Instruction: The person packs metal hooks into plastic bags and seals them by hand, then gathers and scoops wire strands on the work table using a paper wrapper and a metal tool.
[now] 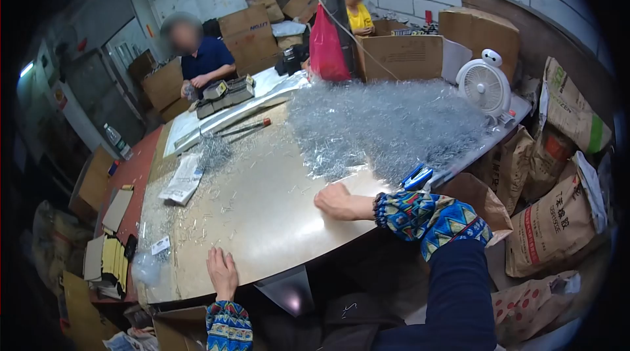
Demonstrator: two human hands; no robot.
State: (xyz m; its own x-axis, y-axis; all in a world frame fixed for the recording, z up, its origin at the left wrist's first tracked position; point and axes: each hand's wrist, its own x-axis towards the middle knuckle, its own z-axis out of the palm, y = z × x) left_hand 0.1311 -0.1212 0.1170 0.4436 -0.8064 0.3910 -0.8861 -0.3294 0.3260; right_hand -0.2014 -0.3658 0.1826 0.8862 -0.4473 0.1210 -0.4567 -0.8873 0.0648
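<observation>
On the paper sack [545, 236] at the lower right of the frame, we read the Chinese characters 丁苯橡胶, with "SBR" and a blurred number beside them. We cannot make out the letters on the green-striped sack [572, 115] at the upper right, the dark capitals on the carton [246, 39] at upper centre, or the small print on the creased paper [184, 180] at centre left.

The person's left hand [223, 274] rests, fingers spread a little, at the near edge of the table [262, 239]. The right hand [335, 201] curls beside a heap of small shiny pieces [394, 121]; I can't see whether it holds anything. A white fan [484, 85] stands by the far right corner, a blue object [417, 177] lies at the right edge, and printed paper [182, 179] lies toward the left.
</observation>
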